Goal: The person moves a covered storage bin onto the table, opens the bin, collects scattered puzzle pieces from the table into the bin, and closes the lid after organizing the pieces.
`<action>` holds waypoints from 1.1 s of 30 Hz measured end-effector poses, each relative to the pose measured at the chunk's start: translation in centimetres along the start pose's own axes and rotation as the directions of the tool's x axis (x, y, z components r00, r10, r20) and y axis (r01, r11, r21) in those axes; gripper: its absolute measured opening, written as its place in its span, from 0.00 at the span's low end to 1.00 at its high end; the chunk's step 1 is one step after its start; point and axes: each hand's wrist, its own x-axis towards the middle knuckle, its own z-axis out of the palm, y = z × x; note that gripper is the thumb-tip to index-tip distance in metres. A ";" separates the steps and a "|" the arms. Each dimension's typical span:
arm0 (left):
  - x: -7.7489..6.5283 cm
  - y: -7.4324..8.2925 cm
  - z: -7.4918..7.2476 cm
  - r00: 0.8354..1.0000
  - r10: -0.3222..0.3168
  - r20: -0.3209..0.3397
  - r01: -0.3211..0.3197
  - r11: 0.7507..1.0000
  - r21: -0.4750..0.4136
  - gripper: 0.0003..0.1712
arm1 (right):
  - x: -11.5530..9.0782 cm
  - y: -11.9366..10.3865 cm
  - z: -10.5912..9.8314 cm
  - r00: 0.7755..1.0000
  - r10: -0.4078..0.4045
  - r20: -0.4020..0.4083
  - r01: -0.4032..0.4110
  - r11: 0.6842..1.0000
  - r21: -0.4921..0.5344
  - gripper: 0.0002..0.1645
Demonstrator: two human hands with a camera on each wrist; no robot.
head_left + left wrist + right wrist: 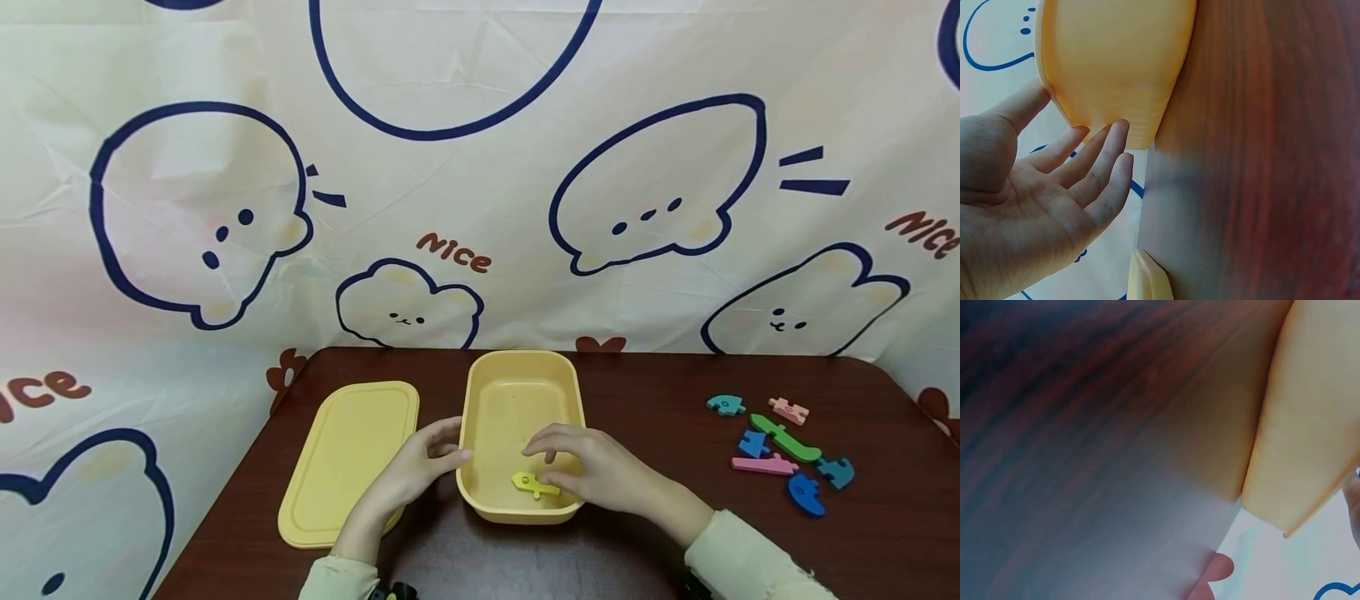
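Observation:
A yellow rectangular box (521, 396) stands uncovered on the table. On its floor, toward the near end, lies a small yellow-green puzzle piece (527, 483) with a pointed end. The left hand (427, 463) is at the box's left side, thumb at the rim. In the left wrist view, the fingers (1100, 159) of that hand extend loosely by the outer wall. Reaching over the right rim, the right hand (592, 467) hovers inside the box with its fingers apart, thumb tip right by the piece's right end. The right wrist view shows mostly the box's outer wall (1310, 412).
A flat yellow lid (352, 450) lies left of the box. Several puzzle pieces are spread on the right of the dark wooden table (645, 417), among them a long green one (783, 437), a pink strip (763, 465) and a blue one (806, 495). A printed cloth hangs behind.

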 end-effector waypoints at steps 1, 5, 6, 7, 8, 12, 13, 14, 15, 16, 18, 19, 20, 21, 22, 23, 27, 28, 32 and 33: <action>0.0 0.0 0.0 1.000 -0.001 0.002 0.001 1.000 -0.001 0.32 | 0.0 -0.1 -0.1 1.000 -0.002 -0.004 0.002 1.000 0.002 0.19; 0.1 0.1 0.0 1.000 -0.003 0.003 0.003 1.000 -0.002 0.32 | 0.0 -0.3 -0.5 1.000 -0.003 -0.022 0.003 1.000 0.008 0.20; 0.1 0.1 0.0 1.000 -0.004 0.002 0.004 1.000 -0.001 0.32 | 0.0 -0.3 -0.6 1.000 -0.004 -0.026 0.004 1.000 0.008 0.20; 0.1 0.1 0.0 1.000 -0.003 0.001 0.003 1.000 -0.002 0.31 | -0.1 -0.3 -0.8 0.999 -0.005 -0.032 0.005 1.000 0.005 0.21; 0.1 0.1 0.0 1.000 -0.003 -0.001 0.003 1.000 -0.002 0.31 | -0.1 -0.4 -0.9 0.999 -0.005 -0.037 0.005 1.000 0.003 0.21; 0.0 0.1 0.0 1.000 -0.006 -0.009 0.006 1.000 0.004 0.31 | -0.3 -0.6 -1.3 0.998 -0.011 -0.069 0.011 1.000 -0.005 0.21; 0.0 0.2 0.0 1.000 -0.008 -0.011 0.008 1.000 0.008 0.32 | -0.4 -0.7 -1.4 0.997 -0.015 -0.082 0.014 1.000 -0.005 0.21; -0.1 0.2 0.0 1.000 -0.010 -0.012 0.010 1.000 0.011 0.32 | -0.5 -0.8 -1.6 0.995 -0.019 -0.094 0.019 1.000 -0.004 0.20; -0.1 0.2 0.0 1.000 -0.012 -0.011 0.012 1.000 0.011 0.32 | -0.5 -0.9 -1.7 0.994 -0.026 -0.108 0.025 1.000 -0.003 0.20; -0.1 0.2 0.0 1.000 -0.013 -0.010 0.013 1.000 0.010 0.32 | -0.6 -1.0 -1.8 0.992 -0.034 -0.121 0.034 0.999 -0.003 0.20; -0.2 0.2 0.0 1.000 -0.013 -0.009 0.013 1.000 0.008 0.32 | -0.7 -1.2 -2.1 0.987 -0.056 -0.147 0.057 0.998 -0.004 0.20; -0.2 0.2 0.0 1.000 -0.013 -0.007 0.013 1.000 0.006 0.32 | -0.8 -1.3 -2.2 0.985 -0.067 -0.157 0.067 0.998 -0.005 0.20; -0.2 0.2 0.0 1.000 -0.013 -0.006 0.013 1.000 0.004 0.32 | -0.9 -1.3 -2.3 0.983 -0.076 -0.167 0.076 0.997 -0.008 0.20; -0.2 0.2 0.1 1.000 -0.015 -0.006 0.015 1.000 0.003 0.32 | -1.0 -1.4 -2.5 0.981 -0.083 -0.174 0.081 0.997 -0.015 0.20; -0.2 0.2 0.1 1.000 -0.015 -0.007 0.016 1.000 0.005 0.32 | -1.2 -1.4 -2.6 0.980 -0.085 -0.181 0.082 0.996 -0.020 0.21; -0.2 0.2 0.0 1.000 -0.019 -0.008 0.019 1.000 0.006 0.32 | -1.3 -1.4 -2.8 0.979 -0.083 -0.187 0.079 0.997 -0.025 0.21; -0.2 0.2 0.0 1.000 -0.026 -0.014 0.026 1.000 0.012 0.32 | -2.1 -1.4 -3.5 0.979 -0.045 -0.197 0.035 0.998 -0.051 0.23; -0.2 0.2 0.0 1.000 -0.025 -0.015 0.025 1.000 0.014 0.32 | -2.4 -1.4 -3.7 0.980 -0.036 -0.198 0.025 0.998 -0.057 0.24; -0.2 0.2 0.0 1.000 -0.021 -0.016 0.021 1.000 0.015 0.31 | -3.5 -1.2 -4.6 0.979 0.005 -0.205 -0.021 0.997 -0.073 0.24; -0.2 0.2 0.0 1.000 -0.020 -0.016 0.020 1.000 0.014 0.31 | -3.8 -1.1 -4.8 0.977 0.013 -0.211 -0.029 0.997 -0.076 0.24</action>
